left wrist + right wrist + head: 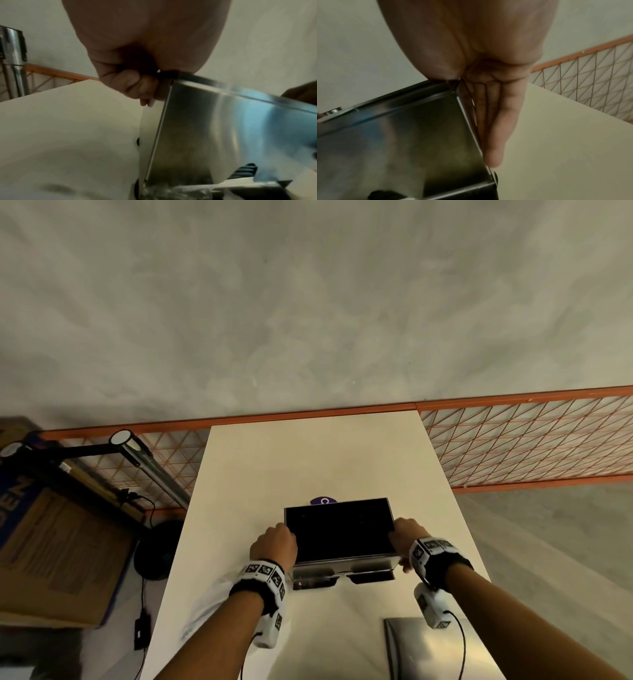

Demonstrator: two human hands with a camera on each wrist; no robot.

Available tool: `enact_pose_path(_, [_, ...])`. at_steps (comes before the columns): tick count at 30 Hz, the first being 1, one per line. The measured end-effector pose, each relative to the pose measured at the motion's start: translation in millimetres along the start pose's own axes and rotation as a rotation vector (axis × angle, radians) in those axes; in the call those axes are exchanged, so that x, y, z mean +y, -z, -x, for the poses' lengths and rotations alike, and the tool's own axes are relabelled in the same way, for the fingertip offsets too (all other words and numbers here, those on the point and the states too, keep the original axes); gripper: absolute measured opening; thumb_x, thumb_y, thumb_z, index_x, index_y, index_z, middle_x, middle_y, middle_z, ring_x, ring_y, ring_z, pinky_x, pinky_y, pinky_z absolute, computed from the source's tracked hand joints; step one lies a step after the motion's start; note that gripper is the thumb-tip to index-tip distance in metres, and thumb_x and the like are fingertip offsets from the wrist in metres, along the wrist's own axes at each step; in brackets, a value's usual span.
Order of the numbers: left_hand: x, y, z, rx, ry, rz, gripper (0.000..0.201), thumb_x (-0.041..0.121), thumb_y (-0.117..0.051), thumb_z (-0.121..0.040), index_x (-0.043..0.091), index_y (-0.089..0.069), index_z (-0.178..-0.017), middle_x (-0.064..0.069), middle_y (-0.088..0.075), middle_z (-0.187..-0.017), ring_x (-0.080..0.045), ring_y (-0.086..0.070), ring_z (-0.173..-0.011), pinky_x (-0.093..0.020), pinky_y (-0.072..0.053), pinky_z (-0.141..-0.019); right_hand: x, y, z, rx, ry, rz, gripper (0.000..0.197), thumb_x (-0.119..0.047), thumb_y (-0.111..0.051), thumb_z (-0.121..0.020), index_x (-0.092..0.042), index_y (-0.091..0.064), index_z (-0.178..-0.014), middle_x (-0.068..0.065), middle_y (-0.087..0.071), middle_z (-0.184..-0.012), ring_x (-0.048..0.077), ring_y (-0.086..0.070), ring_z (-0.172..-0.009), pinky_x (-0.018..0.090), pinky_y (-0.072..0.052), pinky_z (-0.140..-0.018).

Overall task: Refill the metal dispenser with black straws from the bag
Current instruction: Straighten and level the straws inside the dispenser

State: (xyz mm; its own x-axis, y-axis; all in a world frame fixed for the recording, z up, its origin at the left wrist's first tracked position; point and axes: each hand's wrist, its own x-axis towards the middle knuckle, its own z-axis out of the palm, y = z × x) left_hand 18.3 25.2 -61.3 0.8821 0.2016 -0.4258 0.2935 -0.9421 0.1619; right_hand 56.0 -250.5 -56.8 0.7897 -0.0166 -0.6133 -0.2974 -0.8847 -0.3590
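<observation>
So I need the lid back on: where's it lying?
In the head view, the lid lies on the table, near right of the dispenser, under the right forearm.

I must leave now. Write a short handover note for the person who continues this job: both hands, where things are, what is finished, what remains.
Left hand: grips the dispenser's left top edge, fingers curled.
Right hand: fingers straight, flat against the dispenser's right side.
Metal dispenser: stands on the white table, top open, inside dark and full-looking; black straws show at the front opening.
Metal lid: lies on the table, near right.
Bag: not clearly seen.
Done: filling, apparently.
Left: probably put the lid back on.
</observation>
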Motion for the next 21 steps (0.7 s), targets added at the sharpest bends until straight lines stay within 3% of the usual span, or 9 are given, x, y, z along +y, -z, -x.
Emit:
enact_pose_path(4, [12.9, 24.5, -12.5, 0.118, -0.05, 0.014, 0.024, 0.02, -0.043, -0.105, 0.006, -0.06, -0.115, -0.016, -0.067, -0.121, -0.039, -0.065, -0.11, -0.04, -0.05, -0.086, -15.2, 17.9, -2.6, 0.185, 0.082, 0.075, 0.019, -0.009, -0.043, -0.091, -0.002, -0.06, -0.095, 0.022, -0.066, -0.105, 0.043, -0.067, -0.091, 0.046, -0.057, -0.077])
enact_pose_path(7, [7.6, 27.2, 3.6, 0.264, -0.08, 0.044, 0.027, 0.021, -0.04, -0.107, 0.004, -0.05, -0.125, -0.016, -0.069, -0.113, -0.04, -0.067, -0.102, -0.044, -0.049, -0.078, -8.0, 11.0, 17.4, 0.317, 0.145, 0.078, 0.01, -0.007, -0.044, -0.092, -0.006, -0.051, -0.099, 0.02, -0.066, -0.099, 0.042, -0.067, -0.083, 0.048, -0.057, -0.072])
enact_pose_path(9, [4.1, 19.6, 13.4, 0.261, -0.102, 0.052, 0.027, 0.021, -0.038, -0.107, 0.003, -0.048, -0.126, -0.018, -0.069, -0.113, -0.042, -0.067, -0.102, -0.045, -0.049, -0.078, -0.5, 6.0, 25.6, 0.314, 0.164, 0.123, 0.006, -0.006, -0.045, -0.092, -0.008, -0.045, -0.097, 0.02, -0.065, -0.097, 0.042, -0.066, -0.083, 0.048, -0.056, -0.071])
enact_pose_path(13, [13.8, 19.2, 9.6, 0.182, -0.084, 0.087, 0.021, 0.016, -0.039, -0.107, 0.005, -0.052, -0.119, -0.018, -0.066, -0.12, -0.04, -0.064, -0.109, -0.043, -0.049, -0.085, -2.6, 16.0, 21.1, 0.227, 0.091, 0.134, 0.015, -0.004, -0.052, -0.088, -0.004, -0.054, -0.103, 0.021, -0.064, -0.106, 0.043, -0.065, -0.091, 0.049, -0.057, -0.075])
enact_pose_path(17, [18.2, 13.0, 15.6, 0.179, -0.106, 0.087, 0.02, 0.018, -0.039, -0.108, 0.006, -0.051, -0.119, -0.017, -0.068, -0.116, -0.038, -0.066, -0.105, -0.041, -0.049, -0.082, 7.9, 14.5, 21.6, 0.152, 0.057, 0.126, 0.019, -0.004, -0.062, -0.084, -0.008, -0.052, -0.099, 0.018, -0.066, -0.102, 0.039, -0.069, -0.08, 0.048, -0.059, -0.07])
enact_pose_path(21, [5.4, 4.8, 21.6, 0.294, -0.097, 0.279, 0.021, 0.016, -0.037, -0.107, 0.003, -0.051, -0.116, -0.022, -0.07, -0.105, -0.043, -0.067, -0.094, -0.042, -0.048, -0.074, -8.4, 17.8, 41.5, 0.332, 0.136, 0.181, 0.006, -0.007, -0.043, -0.092, -0.009, -0.046, -0.097, 0.018, -0.067, -0.099, 0.04, -0.067, -0.083, 0.043, -0.055, -0.07])
